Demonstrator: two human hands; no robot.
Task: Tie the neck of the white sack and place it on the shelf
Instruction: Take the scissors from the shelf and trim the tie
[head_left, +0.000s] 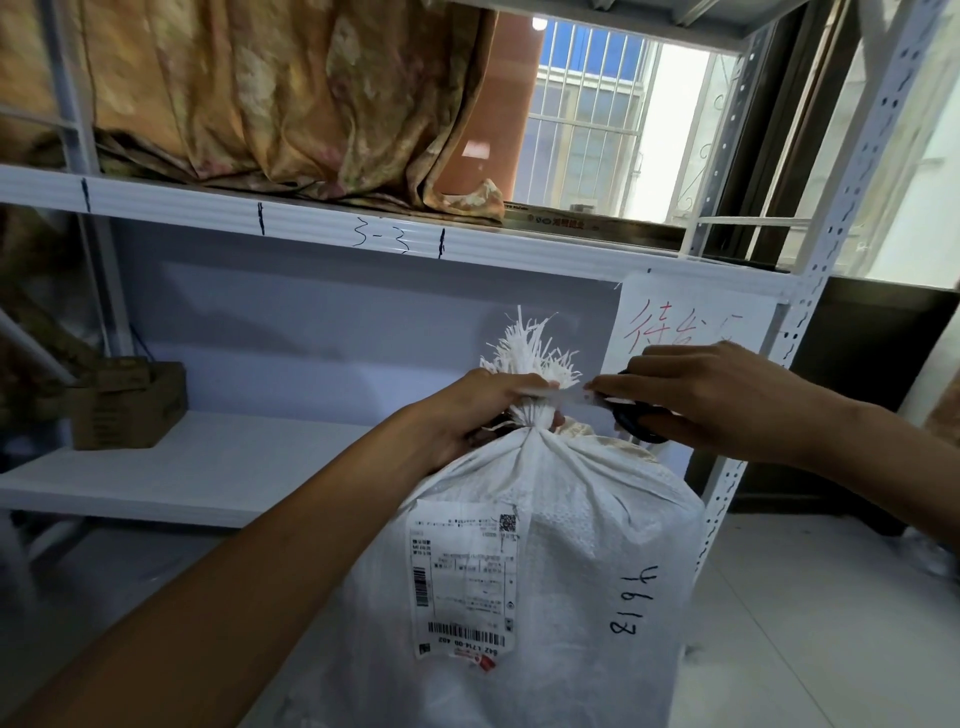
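Observation:
A tall white woven sack (561, 545) with a shipping label and a handwritten number stands in front of the white metal shelf (208, 467). Its neck is gathered, with a frayed tuft (524, 345) sticking up. My left hand (488, 410) is clenched around the neck just under the tuft. A strip of clear tape (571, 397) runs from the neck to my right hand (717, 395). That hand pinches the strip and holds a black tape roll (636, 423), partly hidden under its fingers.
A cardboard box (130, 405) sits on the lower shelf board at the left. A paper sign (691, 322) with red writing hangs from the upper shelf rail. Patterned cloth (285, 93) lies on the upper shelf. A perforated shelf post (810, 291) stands at the right.

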